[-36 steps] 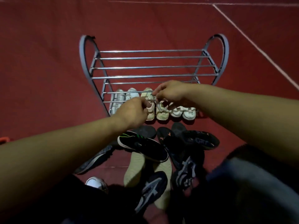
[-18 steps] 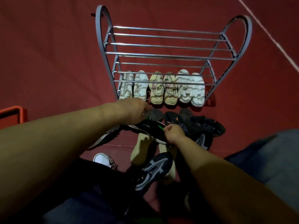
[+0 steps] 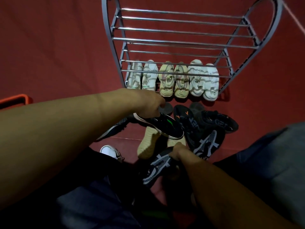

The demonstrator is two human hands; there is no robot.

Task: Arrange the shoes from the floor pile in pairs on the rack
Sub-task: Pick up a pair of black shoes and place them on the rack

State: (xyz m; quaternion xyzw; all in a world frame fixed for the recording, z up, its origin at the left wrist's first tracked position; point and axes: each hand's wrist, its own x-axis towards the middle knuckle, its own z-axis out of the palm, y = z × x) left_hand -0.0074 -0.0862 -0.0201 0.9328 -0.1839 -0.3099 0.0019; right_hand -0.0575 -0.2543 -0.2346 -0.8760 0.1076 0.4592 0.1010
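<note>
A grey metal shoe rack (image 3: pixel 184 41) stands ahead on the red floor. Its bottom shelf holds three light pairs side by side: white sneakers (image 3: pixel 143 76), beige sandals (image 3: pixel 174 80) and white sandals (image 3: pixel 203 80). Below it lies a pile of dark shoes (image 3: pixel 209 129). My left hand (image 3: pixel 148 103) grips the heel of a black sneaker with a green stripe and white sole (image 3: pixel 163 126), held just above the pile. My right hand (image 3: pixel 180 152) closes on the collar of a black and grey mesh sneaker (image 3: pixel 156 167) nearer to me.
Two beige soles (image 3: pixel 146 142) lie upturned under the lifted sneaker. A white shoe toe (image 3: pixel 110 151) peeks out at the left, beside a dark grey shoe (image 3: pixel 112 129). An orange frame (image 3: pixel 14 100) sits at the left edge. My knees fill the foreground.
Both hands left the beige sandals on the bottom shelf and dropped to the pile. The left took up the green-striped sneaker; the right moved nearer and grasped the mesh sneaker.
</note>
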